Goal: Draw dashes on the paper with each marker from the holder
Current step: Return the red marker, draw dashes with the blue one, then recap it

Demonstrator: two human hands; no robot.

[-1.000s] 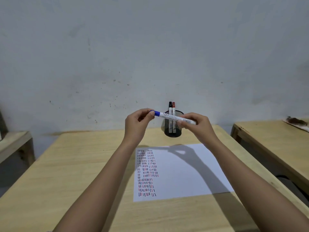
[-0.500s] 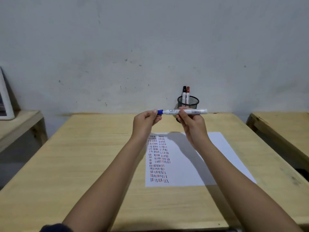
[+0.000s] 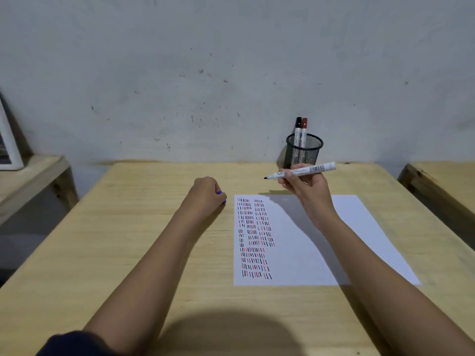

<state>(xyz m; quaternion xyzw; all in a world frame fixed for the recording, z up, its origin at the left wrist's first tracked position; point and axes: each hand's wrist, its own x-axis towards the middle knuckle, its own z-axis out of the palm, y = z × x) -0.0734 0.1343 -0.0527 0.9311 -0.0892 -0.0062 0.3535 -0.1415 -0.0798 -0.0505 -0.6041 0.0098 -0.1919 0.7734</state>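
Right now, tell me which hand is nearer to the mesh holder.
Right. The right hand, holding the uncapped marker, is raised just in front of the mesh holder. The left hand rests fisted on the table, off to the holder's left.

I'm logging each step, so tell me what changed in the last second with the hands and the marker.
The left hand pulled the blue cap off and dropped to the table, fist closed on it. The right hand kept the marker, tip now bare, above the paper. Holder and its two markers stayed put.
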